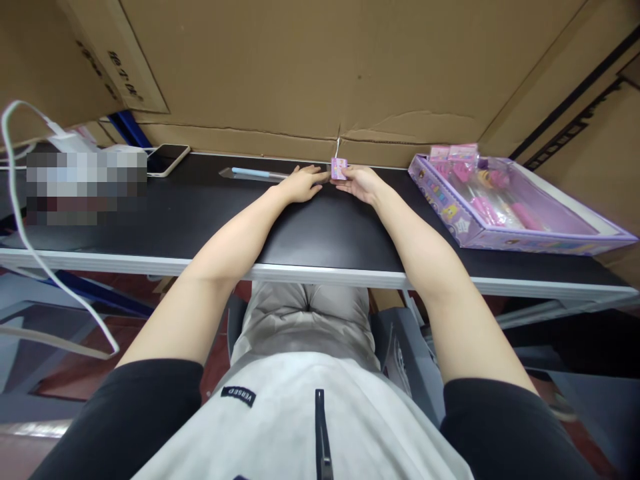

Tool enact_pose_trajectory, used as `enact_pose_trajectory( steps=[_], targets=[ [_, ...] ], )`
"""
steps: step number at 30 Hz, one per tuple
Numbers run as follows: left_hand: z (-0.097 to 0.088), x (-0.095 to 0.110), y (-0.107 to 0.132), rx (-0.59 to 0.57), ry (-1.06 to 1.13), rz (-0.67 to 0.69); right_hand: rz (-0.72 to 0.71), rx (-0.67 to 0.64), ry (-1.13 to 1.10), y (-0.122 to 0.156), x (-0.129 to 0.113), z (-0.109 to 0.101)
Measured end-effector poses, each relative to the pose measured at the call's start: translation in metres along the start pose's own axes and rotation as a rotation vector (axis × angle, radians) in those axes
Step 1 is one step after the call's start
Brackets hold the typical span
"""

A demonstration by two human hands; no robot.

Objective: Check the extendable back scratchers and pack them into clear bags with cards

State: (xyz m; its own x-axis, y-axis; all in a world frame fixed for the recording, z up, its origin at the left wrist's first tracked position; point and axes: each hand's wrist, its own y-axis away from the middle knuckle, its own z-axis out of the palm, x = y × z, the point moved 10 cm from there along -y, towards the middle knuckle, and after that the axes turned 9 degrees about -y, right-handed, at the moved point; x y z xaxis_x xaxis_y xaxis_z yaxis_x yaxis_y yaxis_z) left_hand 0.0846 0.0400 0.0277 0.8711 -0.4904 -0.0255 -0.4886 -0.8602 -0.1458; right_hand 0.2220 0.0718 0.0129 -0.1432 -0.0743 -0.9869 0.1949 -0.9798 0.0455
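Note:
A slim light blue item, pen-like in shape [257, 174], lies on the black tabletop in what looks like a clear plastic sleeve. My left hand [303, 184] rests flat with its fingers out, over the right end of that sleeve. Between the thumb and fingers of my right hand [364, 183] is a small pink and purple card [339, 169], held just beyond my left fingertips. Behind the card, a thin white strip [337, 147] shows against the cardboard. My palms hide whatever lies beneath them.
At the right stands a purple display box [467, 233] with several pink packaged items [480, 180] inside. On the left are a phone [169, 160], a blurred-out object [85, 183] and a white cable [25, 227]. Cardboard walls [310, 67] enclose the table's back and sides.

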Motion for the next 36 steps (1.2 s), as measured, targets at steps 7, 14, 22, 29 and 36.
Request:
enact_pose_trajectory(
  steps=[7, 14, 22, 29, 36],
  targets=[
    [0.004, -0.001, -0.005, 0.074, 0.081, 0.062, 0.009, 0.004, 0.018, 0.008, -0.002, 0.009],
    [0.006, 0.003, -0.009, 0.073, -0.022, 0.050, 0.032, 0.047, 0.027, 0.015, -0.005, 0.010],
    [0.003, 0.007, -0.009, 0.090, -0.122, 0.079, 0.008, 0.121, 0.026, 0.010, -0.006, -0.002],
    [0.001, 0.010, -0.005, 0.077, -0.130, 0.067, -0.035, 0.194, 0.047, 0.002, -0.009, -0.014],
    [0.004, 0.003, -0.008, 0.080, -0.075, 0.030, -0.032, 0.157, 0.098, -0.006, -0.003, -0.015]
  ],
)
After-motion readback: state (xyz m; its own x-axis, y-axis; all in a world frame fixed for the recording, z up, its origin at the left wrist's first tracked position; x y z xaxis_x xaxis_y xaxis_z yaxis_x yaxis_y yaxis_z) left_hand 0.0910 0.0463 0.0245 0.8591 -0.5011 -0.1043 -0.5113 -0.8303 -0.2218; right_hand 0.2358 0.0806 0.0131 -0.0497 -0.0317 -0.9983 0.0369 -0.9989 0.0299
